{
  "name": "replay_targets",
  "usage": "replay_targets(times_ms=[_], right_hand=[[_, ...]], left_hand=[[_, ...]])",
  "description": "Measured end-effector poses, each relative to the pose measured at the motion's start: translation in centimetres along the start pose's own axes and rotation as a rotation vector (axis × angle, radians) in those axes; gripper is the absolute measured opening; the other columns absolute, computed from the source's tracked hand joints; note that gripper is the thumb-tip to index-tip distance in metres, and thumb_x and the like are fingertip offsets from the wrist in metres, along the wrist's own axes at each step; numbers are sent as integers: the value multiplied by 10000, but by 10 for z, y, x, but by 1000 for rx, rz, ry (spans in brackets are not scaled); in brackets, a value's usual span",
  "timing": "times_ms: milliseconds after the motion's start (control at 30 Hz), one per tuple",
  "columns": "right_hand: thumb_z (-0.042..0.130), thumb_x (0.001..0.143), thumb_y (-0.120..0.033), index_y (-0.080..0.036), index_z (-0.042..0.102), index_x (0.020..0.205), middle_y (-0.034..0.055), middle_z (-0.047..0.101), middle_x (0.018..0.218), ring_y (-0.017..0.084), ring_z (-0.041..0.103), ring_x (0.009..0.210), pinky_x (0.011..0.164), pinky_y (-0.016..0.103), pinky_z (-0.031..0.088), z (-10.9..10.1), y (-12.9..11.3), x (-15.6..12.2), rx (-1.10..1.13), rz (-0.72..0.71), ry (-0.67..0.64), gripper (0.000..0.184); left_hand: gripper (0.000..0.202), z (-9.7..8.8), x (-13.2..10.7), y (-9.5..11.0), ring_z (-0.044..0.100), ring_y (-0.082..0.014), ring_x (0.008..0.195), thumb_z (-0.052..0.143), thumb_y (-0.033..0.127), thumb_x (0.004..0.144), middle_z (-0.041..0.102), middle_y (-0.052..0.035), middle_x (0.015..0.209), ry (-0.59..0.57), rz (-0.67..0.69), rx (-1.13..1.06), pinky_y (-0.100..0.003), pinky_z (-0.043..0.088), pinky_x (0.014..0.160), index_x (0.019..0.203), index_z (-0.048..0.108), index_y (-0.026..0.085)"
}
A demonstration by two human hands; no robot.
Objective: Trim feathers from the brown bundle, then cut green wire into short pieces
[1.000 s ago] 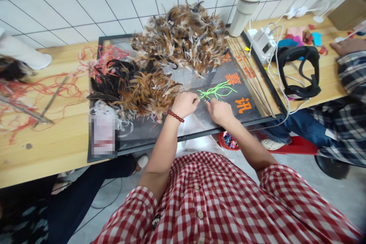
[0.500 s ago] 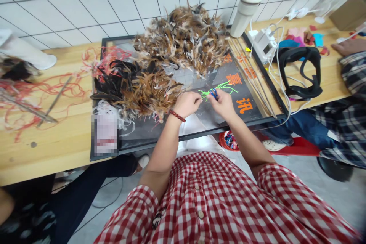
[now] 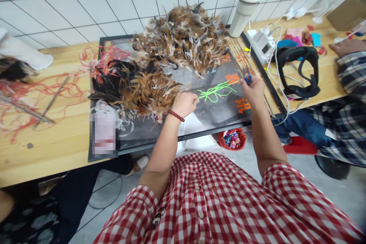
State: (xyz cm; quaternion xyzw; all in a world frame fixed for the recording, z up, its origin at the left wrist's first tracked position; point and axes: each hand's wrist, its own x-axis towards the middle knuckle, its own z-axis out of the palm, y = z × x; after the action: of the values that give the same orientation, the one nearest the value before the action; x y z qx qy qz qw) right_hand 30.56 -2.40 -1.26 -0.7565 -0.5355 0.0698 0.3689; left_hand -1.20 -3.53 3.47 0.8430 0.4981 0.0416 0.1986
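Note:
Bright green cords (image 3: 215,92) lie in a loose bundle on the dark panel (image 3: 148,135) with orange characters. My left hand (image 3: 186,103), closed with fingers pinched together, meets the bundle's left end. To the right, my right hand (image 3: 254,88) is closed around small blue-handled scissors (image 3: 247,79), which are partly hidden by the fingers. One green strand stretches from the bundle toward this hand; whether the fingers grip it I cannot tell. Brown and black feathers (image 3: 148,91) lie just left of my left hand.
A larger feather pile (image 3: 183,38) spreads along the tiled wall. Thin sticks (image 3: 259,78) lie near the panel's right side, beside a white bottle (image 3: 243,13), a charger (image 3: 264,44) and a black headset (image 3: 313,72). A co-worker's hand (image 3: 344,47) rests far right.
My right hand has moved right with the blue scissors, away from my left hand. The green cords between the hands show more fully, one strand drawn out rightward. My left hand stays almost in place.

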Motion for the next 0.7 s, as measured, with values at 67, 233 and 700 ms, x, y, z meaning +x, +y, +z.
replay_targets(times_ms=[67,233,700], right_hand=[[625,852,-456,-208,604,879,21,599,738,201,571,719,811,418,530,-1,0,-4,3,18,-7,250],[588,880,-482,-177,628,1072,64,694,850,207,619,743,769,365,513,-14,-20,-38,-3,44,-36,362],[395,1059,-442,-193,568,1384,175,804,1063,370,772,1020,763,359,483,-9,-109,-112,-641,-168,-690,445]], left_hand=[[324,1,0,-2,747,-284,1075,511,243,984,824,-118,1107,-1,11,5,-386,511,943,999,827,174],[282,4,1,-8,749,-253,996,551,235,952,832,-104,1038,38,43,-72,-345,507,877,934,828,183],[249,3,-1,-7,716,-206,808,579,234,926,820,-74,884,78,51,-186,-299,470,755,898,823,202]])
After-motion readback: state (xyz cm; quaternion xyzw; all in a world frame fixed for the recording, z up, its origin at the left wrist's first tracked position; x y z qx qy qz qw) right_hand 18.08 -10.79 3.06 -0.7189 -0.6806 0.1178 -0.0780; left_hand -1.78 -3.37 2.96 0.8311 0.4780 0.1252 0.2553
